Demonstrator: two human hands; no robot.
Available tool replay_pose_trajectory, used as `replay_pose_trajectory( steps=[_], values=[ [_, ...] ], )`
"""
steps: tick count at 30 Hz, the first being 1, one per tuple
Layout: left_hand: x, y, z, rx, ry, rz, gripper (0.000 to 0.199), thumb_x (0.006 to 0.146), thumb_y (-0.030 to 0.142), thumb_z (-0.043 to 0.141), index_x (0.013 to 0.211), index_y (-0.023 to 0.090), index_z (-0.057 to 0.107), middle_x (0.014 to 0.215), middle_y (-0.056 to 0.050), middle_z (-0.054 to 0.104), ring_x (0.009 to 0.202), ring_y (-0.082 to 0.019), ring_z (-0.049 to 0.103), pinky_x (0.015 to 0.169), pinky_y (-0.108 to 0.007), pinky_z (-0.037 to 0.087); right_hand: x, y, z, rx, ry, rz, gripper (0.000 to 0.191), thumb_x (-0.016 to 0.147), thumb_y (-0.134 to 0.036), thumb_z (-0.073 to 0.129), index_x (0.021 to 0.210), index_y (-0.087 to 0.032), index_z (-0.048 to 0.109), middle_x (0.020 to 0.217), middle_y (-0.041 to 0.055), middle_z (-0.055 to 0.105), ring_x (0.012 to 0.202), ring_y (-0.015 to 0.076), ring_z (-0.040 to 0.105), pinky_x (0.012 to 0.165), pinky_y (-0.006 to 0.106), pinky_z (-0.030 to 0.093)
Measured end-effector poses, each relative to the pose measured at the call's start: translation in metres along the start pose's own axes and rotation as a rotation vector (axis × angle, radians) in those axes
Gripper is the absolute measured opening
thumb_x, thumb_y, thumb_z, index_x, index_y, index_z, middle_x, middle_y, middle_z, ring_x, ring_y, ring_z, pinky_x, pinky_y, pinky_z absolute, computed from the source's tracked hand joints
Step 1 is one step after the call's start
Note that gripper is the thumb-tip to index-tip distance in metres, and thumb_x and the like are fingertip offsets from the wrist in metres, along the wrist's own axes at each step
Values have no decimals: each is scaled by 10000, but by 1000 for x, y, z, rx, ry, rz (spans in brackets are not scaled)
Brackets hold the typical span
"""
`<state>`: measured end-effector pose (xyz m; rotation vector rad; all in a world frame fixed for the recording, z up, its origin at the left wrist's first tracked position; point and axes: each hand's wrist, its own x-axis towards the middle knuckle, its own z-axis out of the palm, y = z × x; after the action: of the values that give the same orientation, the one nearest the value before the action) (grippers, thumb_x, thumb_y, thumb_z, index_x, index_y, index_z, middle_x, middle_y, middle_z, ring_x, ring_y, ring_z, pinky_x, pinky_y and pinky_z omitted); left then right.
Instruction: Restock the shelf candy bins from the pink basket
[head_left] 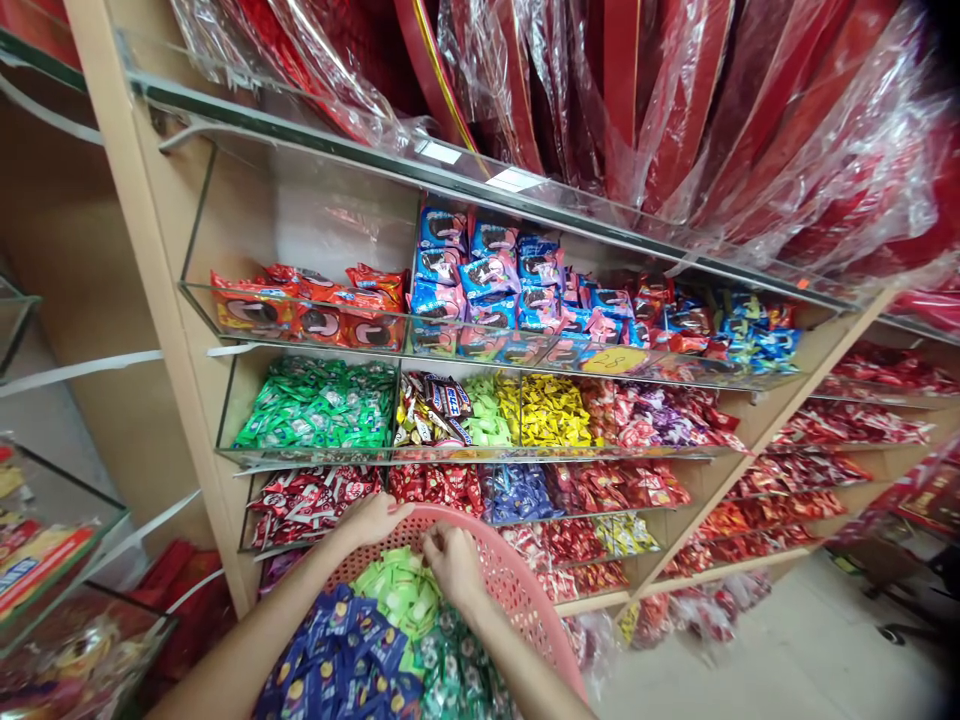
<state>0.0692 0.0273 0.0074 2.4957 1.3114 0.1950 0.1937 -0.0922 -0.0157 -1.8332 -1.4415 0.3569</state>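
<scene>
A pink perforated plastic basket (517, 590) is in front of me at the bottom of the view. Inside it lie wrapped candies: dark blue ones (337, 650), light green ones (401, 595) and dark green ones (457, 670). My left hand (377, 517) is closed on the basket's far rim. Just over the light green candies, inside the basket, is my right hand (452, 562). Its fingers are curled together, and whatever they may hold is hidden.
Glass-fronted shelves hold green candies (319, 405), yellow candies (555, 410), purple-blue candies (517, 492) and red candies (439, 487). Higher up are blue and pink cookie packs (487, 275). Plastic-wrapped red items (660, 100) fill the top shelf. A wooden upright (150, 260) stands left.
</scene>
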Motion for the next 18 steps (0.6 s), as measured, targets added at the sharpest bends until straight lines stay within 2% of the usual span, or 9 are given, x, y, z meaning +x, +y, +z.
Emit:
replay_pose_trajectory(
  steps=[9, 18],
  values=[
    [2, -3, 3, -12, 8, 4, 540, 718, 642, 292, 598, 185, 552, 652, -56, 622, 597, -171, 551, 504, -224, 285, 0, 9, 5, -21, 6, -24, 258, 803, -273, 414, 628, -170, 571, 568, 17, 603, 524, 110, 500, 516, 193, 312],
    [-1, -2, 3, 4, 10, -7, 556, 740, 635, 240, 608, 187, 544, 661, -58, 621, 600, -177, 554, 496, -225, 280, -2, 12, 6, -15, 13, -24, 237, 789, -253, 412, 623, -171, 560, 556, 7, 582, 515, 106, 483, 502, 193, 297]
  ],
)
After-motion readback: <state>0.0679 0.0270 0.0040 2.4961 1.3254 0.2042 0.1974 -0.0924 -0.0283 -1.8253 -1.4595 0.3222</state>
